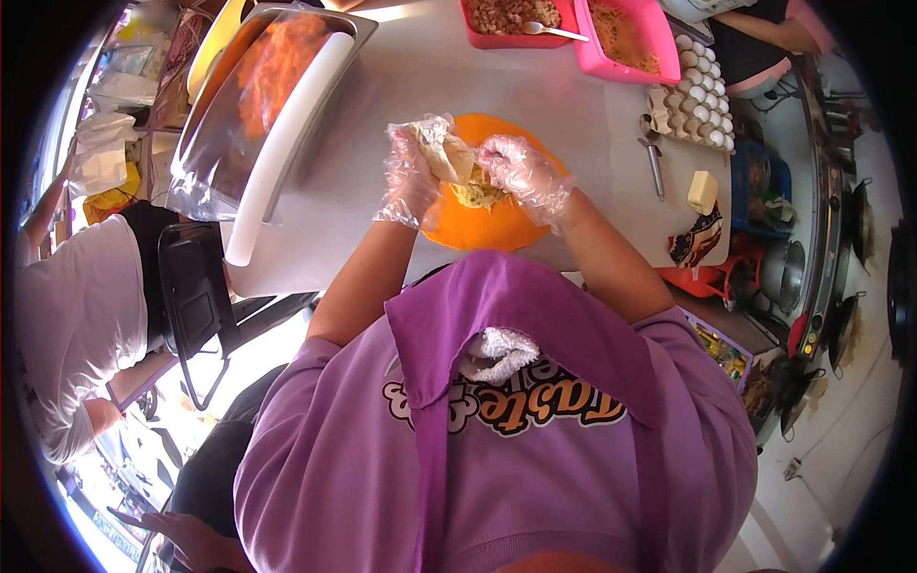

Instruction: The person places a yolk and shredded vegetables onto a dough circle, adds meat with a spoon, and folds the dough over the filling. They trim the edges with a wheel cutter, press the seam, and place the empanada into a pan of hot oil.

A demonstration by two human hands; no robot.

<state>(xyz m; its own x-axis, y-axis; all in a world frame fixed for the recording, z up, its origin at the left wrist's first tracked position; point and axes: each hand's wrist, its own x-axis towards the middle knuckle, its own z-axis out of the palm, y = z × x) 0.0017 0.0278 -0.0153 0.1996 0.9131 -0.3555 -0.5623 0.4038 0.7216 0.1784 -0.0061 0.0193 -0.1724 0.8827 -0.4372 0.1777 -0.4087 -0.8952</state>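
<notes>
Hands: in the head view, the gloved left hand closes around a pale crumpled piece; the gloved right hand bunches its fingers narrowly at yellowish food, its exact grip impossible to tell.
Orange disc: the round orange disc lies beneath both, by the middle of the counter's near edge.
Left edge: a metal tray of orange shreds, beside a white roll.
Far edge: two pink containers.
Right edge: a carton of white eggs, a pale-yellow block, and a patterned packet at the near corner.
Room: left, a person in white near a black chair; right, pans against a pale wall.
</notes>
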